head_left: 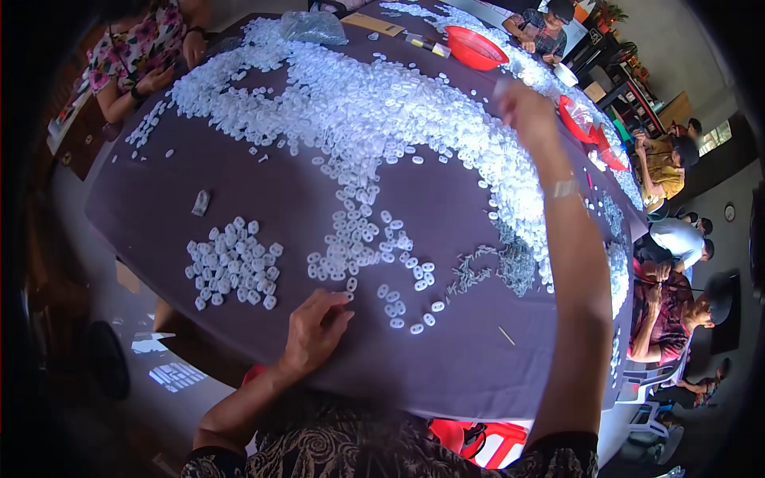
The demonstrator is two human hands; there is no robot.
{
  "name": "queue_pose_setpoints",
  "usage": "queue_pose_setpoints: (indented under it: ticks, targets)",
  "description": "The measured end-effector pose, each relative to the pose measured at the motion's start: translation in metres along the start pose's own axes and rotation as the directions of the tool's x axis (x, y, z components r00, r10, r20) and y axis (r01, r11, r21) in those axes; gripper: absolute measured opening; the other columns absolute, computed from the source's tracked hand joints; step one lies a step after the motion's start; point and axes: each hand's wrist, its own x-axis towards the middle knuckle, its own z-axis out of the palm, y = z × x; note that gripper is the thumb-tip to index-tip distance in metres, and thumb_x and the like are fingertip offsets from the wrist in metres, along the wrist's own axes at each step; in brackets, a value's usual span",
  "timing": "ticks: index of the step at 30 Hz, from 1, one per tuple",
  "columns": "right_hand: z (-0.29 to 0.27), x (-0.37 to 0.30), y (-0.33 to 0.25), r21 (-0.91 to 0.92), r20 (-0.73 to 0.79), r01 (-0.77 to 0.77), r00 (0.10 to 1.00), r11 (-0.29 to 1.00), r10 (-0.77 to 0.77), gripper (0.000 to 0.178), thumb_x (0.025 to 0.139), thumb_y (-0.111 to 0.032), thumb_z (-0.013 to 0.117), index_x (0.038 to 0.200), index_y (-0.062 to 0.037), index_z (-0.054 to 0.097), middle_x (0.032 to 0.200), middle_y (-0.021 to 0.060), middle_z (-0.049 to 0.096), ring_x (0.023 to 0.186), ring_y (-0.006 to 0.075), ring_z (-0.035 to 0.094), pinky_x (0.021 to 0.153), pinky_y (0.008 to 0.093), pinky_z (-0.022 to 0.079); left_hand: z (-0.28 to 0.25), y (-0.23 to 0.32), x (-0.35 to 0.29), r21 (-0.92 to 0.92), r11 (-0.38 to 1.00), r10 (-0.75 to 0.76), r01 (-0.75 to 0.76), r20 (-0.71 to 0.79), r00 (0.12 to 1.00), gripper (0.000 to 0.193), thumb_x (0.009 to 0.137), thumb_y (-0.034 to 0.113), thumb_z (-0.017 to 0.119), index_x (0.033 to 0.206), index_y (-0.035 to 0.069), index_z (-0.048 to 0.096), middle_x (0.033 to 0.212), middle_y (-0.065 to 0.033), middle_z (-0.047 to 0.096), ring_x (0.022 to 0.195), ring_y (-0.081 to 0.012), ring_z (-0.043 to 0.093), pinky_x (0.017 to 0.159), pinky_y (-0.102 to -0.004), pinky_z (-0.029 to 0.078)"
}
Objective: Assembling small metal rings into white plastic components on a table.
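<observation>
My left hand (312,328) rests low over the near part of the table, fingers curled, with a gap between thumb and forefinger. Its forefinger tip touches a small white oval piece with two holes (349,295). Similar loose ovals (396,309) lie just right of it, and a cluster of them (351,243) spreads beyond. To the left sits a separate heap of thicker white pieces (233,267). My right hand (527,115) is stretched far out over the right side of the big white pile (358,95); its fingers are smeared by motion, with a whitish blur at their tips.
Small grey screws (516,267) lie heaped right of the middle, near a thin stick (508,336). A small clear packet (201,202) lies at left. Red bowls (476,48) and a plastic bag (312,29) stand farther back. Several people sit around the dark-clothed table (454,374).
</observation>
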Motion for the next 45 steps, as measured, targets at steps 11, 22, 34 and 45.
queue_pose_setpoints:
  ticks: [11, 22, 34, 45]
  targets:
    - [0.094, -0.156, 0.046, -0.164, 0.202, 0.089, 0.978, 0.982, -0.055, 0.011, 0.084, -0.016, 0.067, 0.081, -0.0059, 0.064, 0.060, -0.0011, 0.058, 0.050, 0.0036, 0.049, 0.044, 0.0202, 0.039, -0.001, -0.003, -0.009, -0.066, 0.994, -0.087, 0.085, -0.028, 0.996, 0.022, 0.074, -0.005, 0.069, 0.094, 0.000, 0.061, 0.078, -0.0066, 0.057, 0.065, -0.0134, 0.057, 0.056, -0.0253, 0.045]
    - [0.013, -0.264, 0.056, -0.144, 0.235, -0.015, 0.971, 0.989, 0.049, 0.006, 0.089, -0.009, 0.063, 0.092, -0.0047, 0.063, 0.068, -0.0040, 0.057, 0.055, -0.0006, 0.045, 0.045, 0.0146, 0.035, 0.008, -0.020, 0.001, -0.301, 0.942, -0.167, 0.147, -0.041, 0.985, 0.016, 0.085, 0.009, 0.067, 0.096, -0.001, 0.062, 0.078, -0.0030, 0.060, 0.068, -0.0076, 0.055, 0.062, -0.0221, 0.047]
    - [0.038, -0.323, 0.065, -0.297, 0.339, 0.019, 0.937, 0.955, 0.087, 0.019, 0.077, -0.007, 0.073, 0.089, -0.0029, 0.059, 0.061, -0.0041, 0.049, 0.054, 0.0045, 0.042, 0.049, 0.0206, 0.036, -0.004, 0.001, -0.014, -0.268, 0.918, -0.294, 0.291, 0.026, 0.955, 0.048, 0.092, 0.037, 0.058, 0.059, 0.003, 0.053, 0.052, 0.0049, 0.041, 0.051, -0.0024, 0.039, 0.045, -0.0221, 0.028]
    - [0.073, -0.289, 0.053, -0.345, 0.335, 0.152, 0.942, 0.926, -0.030, 0.015, 0.076, -0.004, 0.072, 0.086, -0.0031, 0.060, 0.057, -0.0008, 0.045, 0.052, 0.0074, 0.039, 0.050, 0.0242, 0.036, -0.004, 0.002, -0.009, -0.375, 0.902, -0.219, 0.214, 0.032, 0.975, 0.045, 0.094, 0.030, 0.058, 0.058, 0.003, 0.051, 0.055, 0.0060, 0.041, 0.055, -0.0024, 0.035, 0.049, -0.0223, 0.027]
